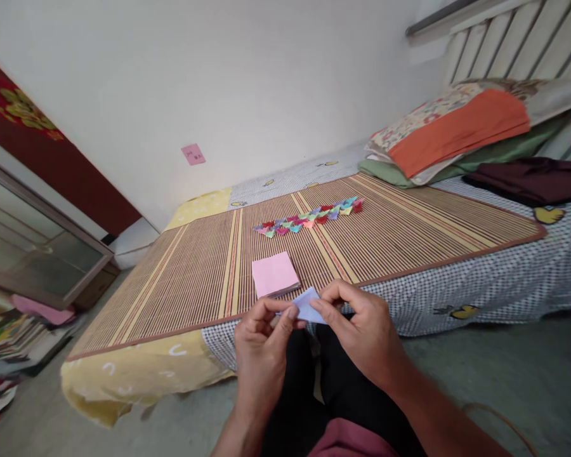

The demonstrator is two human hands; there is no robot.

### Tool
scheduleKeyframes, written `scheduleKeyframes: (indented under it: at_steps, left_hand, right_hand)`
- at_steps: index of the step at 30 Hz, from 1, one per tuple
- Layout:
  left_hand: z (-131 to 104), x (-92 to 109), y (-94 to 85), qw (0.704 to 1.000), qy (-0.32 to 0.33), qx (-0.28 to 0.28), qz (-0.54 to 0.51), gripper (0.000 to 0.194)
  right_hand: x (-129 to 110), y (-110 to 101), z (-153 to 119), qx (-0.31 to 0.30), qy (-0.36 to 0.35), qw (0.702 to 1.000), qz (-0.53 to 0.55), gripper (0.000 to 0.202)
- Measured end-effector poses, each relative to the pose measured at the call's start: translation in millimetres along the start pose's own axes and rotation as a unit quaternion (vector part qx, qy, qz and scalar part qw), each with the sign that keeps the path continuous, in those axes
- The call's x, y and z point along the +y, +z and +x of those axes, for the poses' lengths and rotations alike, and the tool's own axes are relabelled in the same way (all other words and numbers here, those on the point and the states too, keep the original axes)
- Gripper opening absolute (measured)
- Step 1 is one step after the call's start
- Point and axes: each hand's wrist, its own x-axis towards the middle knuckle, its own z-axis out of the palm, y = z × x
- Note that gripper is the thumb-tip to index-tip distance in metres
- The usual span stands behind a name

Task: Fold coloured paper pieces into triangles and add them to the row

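A small folded piece of lavender paper (308, 306) is stretched between my two hands, above my lap at the bed's near edge. My left hand (265, 333) pinches its left corner between thumb and fingers. On the other side, my right hand (361, 324) grips the right corner the same way. Just beyond them lies a stack of square pink paper (275, 274) on the striped mat. Farther back, several small folded paper pieces (309, 217) in many colours sit close together in a long slanting band.
A striped bamboo mat (195, 279) covers much of the bed. Folded bedding with an orange band (461, 130) and dark folded cloth (528, 181) lie at the right. A pink note (193, 154) is on the wall. Stacked books (19, 343) stand on the left.
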Motion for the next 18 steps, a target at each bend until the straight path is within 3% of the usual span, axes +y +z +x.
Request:
scheduleKeyframes:
  at_steps: [10, 18]
  left_hand:
    - [-0.1, -3.4, 0.1, 0.998, -0.023, 0.008, -0.058, 0.014]
    - [-2.2, -5.8, 0.6, 0.998, -0.011, 0.0, -0.068, 0.013]
  right_hand:
    - [-3.1, -1.9, 2.4, -0.015, 0.029, 0.997, 0.07, 0.023]
    - [-3.1, -2.4, 2.3, -0.006, 0.04, 0.997, 0.063, 0.024]
